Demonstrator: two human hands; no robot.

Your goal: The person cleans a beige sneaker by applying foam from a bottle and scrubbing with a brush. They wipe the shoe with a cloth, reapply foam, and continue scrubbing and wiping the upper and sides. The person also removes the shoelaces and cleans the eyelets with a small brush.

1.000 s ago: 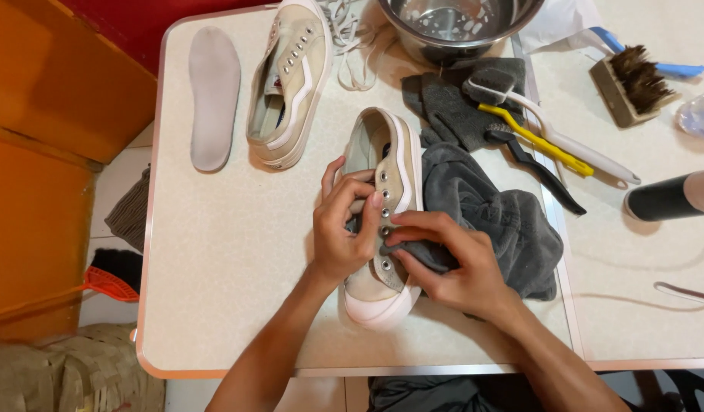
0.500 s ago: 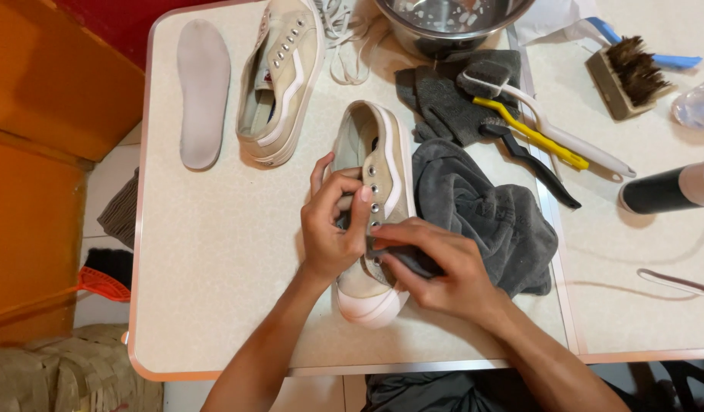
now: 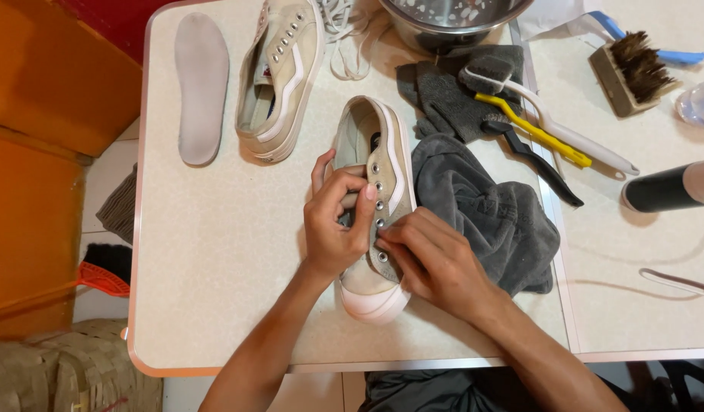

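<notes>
Head view | speckled cream table (image 3: 214, 252) | orange wall (image 3: 39, 152) left

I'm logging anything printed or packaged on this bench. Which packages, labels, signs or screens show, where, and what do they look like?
Small tag: inside the far shoe, dark with red, too small to make out.
Cylindrical container: lying at the table's right edge, black body, white end.
No signs or screens show.
</notes>
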